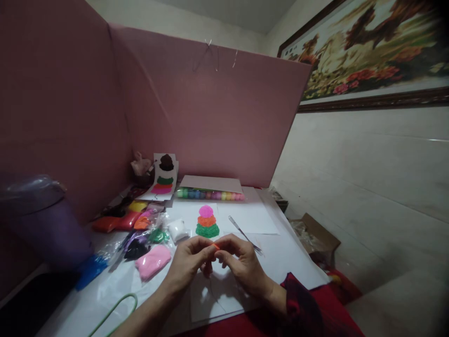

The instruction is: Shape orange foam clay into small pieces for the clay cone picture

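A small piece of orange modelling clay (216, 246) is pinched between my two hands, mostly hidden by the fingertips. My left hand (192, 257) grips it with thumb and forefinger, and my right hand (242, 264) meets it from the other side. Both hands are above the white paper (217, 304). Just beyond them lies a stacked shape (206, 220) in bumpy clay, pink at the top, orange in the middle and green at the base. A slim metal tool, apparently tweezers (239, 226), rests past my right hand.
To the left are bags of coloured clay, among them pink (153, 262), white (178, 229) and red (114, 222). A pack of many-coloured clay (210, 194) lies at the back beside a sheet with a similar stacked shape (163, 180). A purple bin (45, 229) stands far left.
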